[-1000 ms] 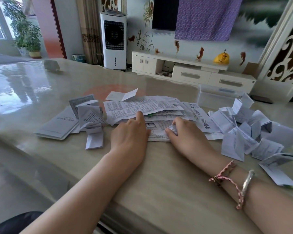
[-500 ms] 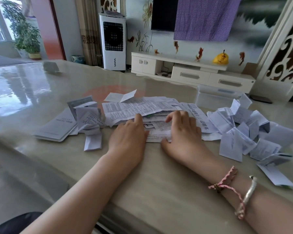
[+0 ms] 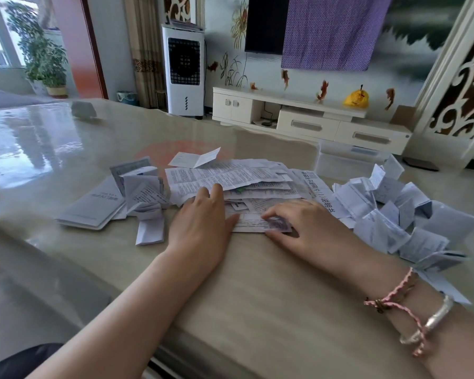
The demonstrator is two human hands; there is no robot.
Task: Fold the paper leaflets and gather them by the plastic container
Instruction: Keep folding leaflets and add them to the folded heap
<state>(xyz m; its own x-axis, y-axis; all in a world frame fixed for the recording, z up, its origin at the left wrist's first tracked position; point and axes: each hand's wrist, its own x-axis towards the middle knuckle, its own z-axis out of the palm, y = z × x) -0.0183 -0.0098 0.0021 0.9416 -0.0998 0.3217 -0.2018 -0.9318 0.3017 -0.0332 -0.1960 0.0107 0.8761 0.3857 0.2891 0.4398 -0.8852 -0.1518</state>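
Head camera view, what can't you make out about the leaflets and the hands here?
- Print on the flat leaflet stack: too small to read.
- Sheet under the right hand: blurred, partly covered by fingers.
- Plastic container: contents unclear, translucent, folded leaflets in front.
- Left hand: palm contact hidden.

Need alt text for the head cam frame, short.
Two bare hands work a flat stack of leaflets on a table: the left hand presses it flat while the right hand pinches a leaflet's folded edge. Folded leaflets are piled at right by a clear plastic container; more papers lie at left.
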